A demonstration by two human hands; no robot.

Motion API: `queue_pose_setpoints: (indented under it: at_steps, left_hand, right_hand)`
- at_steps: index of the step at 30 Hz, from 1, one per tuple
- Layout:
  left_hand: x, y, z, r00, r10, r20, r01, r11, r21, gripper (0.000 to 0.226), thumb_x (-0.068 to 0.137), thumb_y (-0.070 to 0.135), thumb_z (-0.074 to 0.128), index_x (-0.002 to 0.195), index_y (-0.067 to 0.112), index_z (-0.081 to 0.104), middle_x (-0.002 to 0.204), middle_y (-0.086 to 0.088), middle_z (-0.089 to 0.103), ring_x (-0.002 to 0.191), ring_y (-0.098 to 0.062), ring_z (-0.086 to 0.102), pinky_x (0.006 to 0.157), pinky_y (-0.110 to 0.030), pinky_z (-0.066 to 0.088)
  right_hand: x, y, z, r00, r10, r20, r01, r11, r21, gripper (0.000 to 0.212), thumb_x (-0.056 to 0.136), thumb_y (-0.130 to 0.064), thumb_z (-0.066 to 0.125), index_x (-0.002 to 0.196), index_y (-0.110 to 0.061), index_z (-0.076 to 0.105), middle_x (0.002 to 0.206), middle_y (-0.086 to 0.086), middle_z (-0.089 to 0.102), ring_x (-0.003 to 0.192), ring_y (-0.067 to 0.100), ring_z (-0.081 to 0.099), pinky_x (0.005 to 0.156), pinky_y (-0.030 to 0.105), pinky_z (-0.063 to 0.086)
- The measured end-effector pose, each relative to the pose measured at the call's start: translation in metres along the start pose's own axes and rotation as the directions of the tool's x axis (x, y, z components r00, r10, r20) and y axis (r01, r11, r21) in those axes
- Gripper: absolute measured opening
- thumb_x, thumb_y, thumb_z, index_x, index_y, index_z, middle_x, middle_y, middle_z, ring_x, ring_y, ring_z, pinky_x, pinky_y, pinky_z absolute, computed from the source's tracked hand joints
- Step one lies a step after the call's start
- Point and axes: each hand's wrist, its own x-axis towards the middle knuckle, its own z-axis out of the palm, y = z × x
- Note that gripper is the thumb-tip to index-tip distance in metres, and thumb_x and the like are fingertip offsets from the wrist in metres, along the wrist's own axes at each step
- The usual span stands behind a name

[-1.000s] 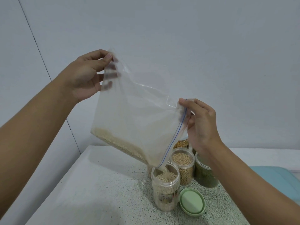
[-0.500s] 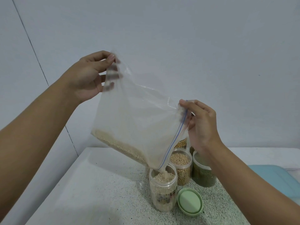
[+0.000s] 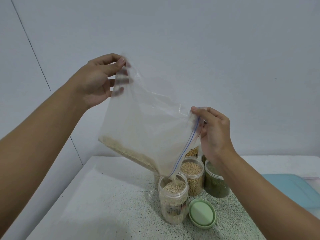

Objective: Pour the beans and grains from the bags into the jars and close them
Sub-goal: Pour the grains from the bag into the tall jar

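Note:
A clear zip bag (image 3: 147, 129) with a blue zip line hangs tilted above the counter. Pale grain lies along its lower edge and streams from its low corner into an open clear jar (image 3: 173, 203), which is nearly full. My left hand (image 3: 100, 80) pinches the bag's raised bottom corner at the upper left. My right hand (image 3: 213, 132) pinches the mouth edge by the zip at the right. A green lid (image 3: 201, 213) lies flat on the counter, just right of the jar.
Behind the open jar stand a jar of tan beans (image 3: 192, 175), a jar of green grains (image 3: 215, 182) and another jar partly hidden by the bag. A light-blue tray (image 3: 292, 189) lies at the right. The speckled counter (image 3: 107, 205) meets white walls.
The grain level in the jar has risen slightly while the bag keeps pouring. Both hands hold the same corners; the bag has barely shifted.

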Motion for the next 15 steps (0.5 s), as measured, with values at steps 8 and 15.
queue_pose_setpoints:
  at_steps: [8,15]
  left_hand:
    - [0.005,-0.017,0.001,1.000,0.007,-0.003,-0.007,1.000,0.012,0.016,0.099,0.029,0.062,0.085,0.026,0.069,0.084,0.007,0.069,0.076,-0.014,0.069,0.078,-0.035,0.046]
    - [0.005,-0.022,-0.002,1.000,0.003,-0.019,-0.002,0.999,0.042,0.014,0.099,0.030,0.063,0.088,0.025,0.069,0.091,0.003,0.068,0.081,-0.018,0.069,0.078,-0.037,0.044]
  right_hand:
    - [0.007,0.016,-0.009,1.000,-0.019,0.000,0.019,1.000,-0.008,0.009,0.086,-0.001,0.072,0.083,0.001,0.064,0.069,0.002,0.057,0.066,0.014,0.055,0.060,0.021,0.047]
    - [0.011,0.023,-0.010,1.000,-0.004,0.013,0.005,0.999,-0.037,0.018,0.086,-0.004,0.074,0.074,-0.002,0.060,0.069,0.002,0.055,0.066,0.016,0.050,0.061,0.025,0.042]
